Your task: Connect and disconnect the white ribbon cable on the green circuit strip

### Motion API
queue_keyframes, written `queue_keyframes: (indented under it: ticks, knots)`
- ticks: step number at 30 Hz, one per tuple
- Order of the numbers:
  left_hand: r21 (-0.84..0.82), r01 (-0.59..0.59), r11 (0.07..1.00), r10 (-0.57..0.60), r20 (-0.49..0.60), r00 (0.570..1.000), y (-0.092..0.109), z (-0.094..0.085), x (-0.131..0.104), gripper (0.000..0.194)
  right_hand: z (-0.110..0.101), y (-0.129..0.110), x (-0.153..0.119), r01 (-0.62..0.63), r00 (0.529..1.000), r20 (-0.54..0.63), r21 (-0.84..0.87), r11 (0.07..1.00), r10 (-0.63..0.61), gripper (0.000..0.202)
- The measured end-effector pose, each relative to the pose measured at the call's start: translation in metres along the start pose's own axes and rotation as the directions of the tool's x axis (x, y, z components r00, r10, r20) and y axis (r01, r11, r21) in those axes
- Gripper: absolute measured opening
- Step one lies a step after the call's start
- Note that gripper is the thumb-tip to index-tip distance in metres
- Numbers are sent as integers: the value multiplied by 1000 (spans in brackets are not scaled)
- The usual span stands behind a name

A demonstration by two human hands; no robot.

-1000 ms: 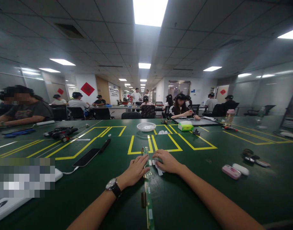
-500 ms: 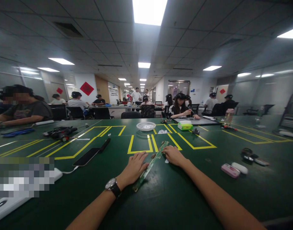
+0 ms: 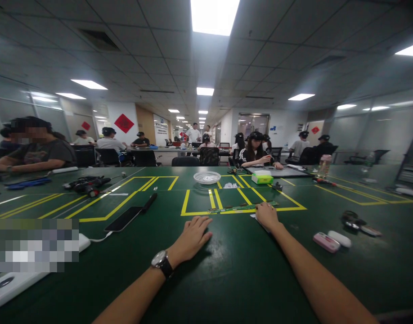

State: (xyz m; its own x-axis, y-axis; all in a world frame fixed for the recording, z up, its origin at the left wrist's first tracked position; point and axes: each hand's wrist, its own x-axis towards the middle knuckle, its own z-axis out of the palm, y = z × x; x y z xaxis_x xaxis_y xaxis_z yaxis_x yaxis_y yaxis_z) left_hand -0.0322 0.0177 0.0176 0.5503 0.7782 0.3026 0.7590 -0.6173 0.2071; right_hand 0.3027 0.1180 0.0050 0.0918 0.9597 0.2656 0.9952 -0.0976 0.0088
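Note:
A long, narrow green circuit board (image 3: 236, 209) lies almost crosswise over the yellow tape in front of me. My right hand (image 3: 267, 216) is on its right part, fingers curled and pinching the near edge. Part of the board is hidden behind those fingers. A small white scrap (image 3: 253, 216) shows beside the fingertips. My left hand (image 3: 192, 237), with a watch (image 3: 159, 261) on the wrist, hovers or rests over the green table (image 3: 223, 279). Its fingers are stretched out and hold nothing, a little nearer to me than the board's left end.
Beyond the board stand a white basket (image 3: 207, 178) and a green tissue pack (image 3: 262, 178). To the left lie a phone (image 3: 124, 219) on a cable and a white device (image 3: 14, 285). A pink case (image 3: 326, 242) lies right. Several people sit further back.
The circuit board has turned from slanting between my hands to lying nearly crosswise, farther away. My left hand has come off it; my right hand has moved right with it.

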Motion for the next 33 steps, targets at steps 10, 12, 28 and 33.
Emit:
queue_keyframes:
  ticks: [10, 12, 28, 33]
  knots:
    - [0, -12, 1000, 12, 60, 998, 4, 5, -2, 47, 9, 2, 4, -39, 999, 21, 22, 999, 38, 39]
    - [-5, -11, 1000, 11, 74, 997, 4, 6, -2, 47, 10, 3, 4, -37, 999, 24, 35, 999, 36, 39]
    - [-16, -16, 1000, 17, 74, 997, 5, 6, -2, 46, 18, 8, 7, 3, 997, 73, 46, 999, -7, 46]
    - [-13, -17, 1000, 18, 78, 997, 3, 8, -2, 46, 17, 9, 6, 10, 995, 103, 42, 999, -14, 48]
